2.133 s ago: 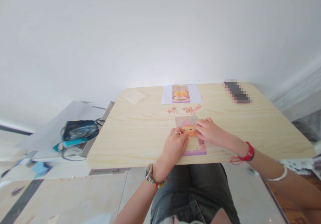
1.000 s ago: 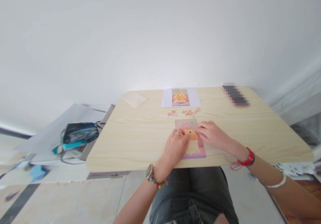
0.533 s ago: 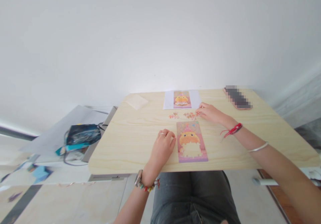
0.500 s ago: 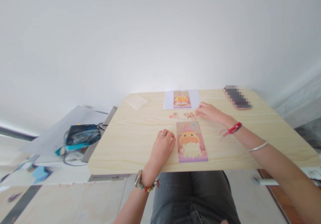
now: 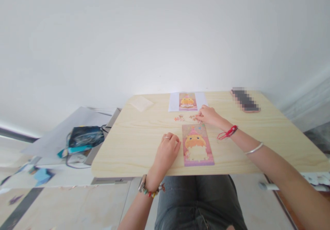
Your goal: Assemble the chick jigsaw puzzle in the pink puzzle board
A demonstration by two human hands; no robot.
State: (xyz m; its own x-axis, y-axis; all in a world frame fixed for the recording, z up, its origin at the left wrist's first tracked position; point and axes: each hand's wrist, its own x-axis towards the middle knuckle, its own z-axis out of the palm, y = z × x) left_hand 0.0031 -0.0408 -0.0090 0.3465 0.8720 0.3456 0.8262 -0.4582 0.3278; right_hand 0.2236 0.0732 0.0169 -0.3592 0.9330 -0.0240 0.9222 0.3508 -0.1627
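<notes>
right hand (image 5: 208, 116), at puzzle pieces (image 5: 193, 117) (partly hidden)

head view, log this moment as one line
left hand: beside partly filled pink rectangular jigsaw puzzle | right hand: at small loose pink-orange jigsaw pieces, grip unclear | beyond pieces: white paper sheet with printed picture
</notes>
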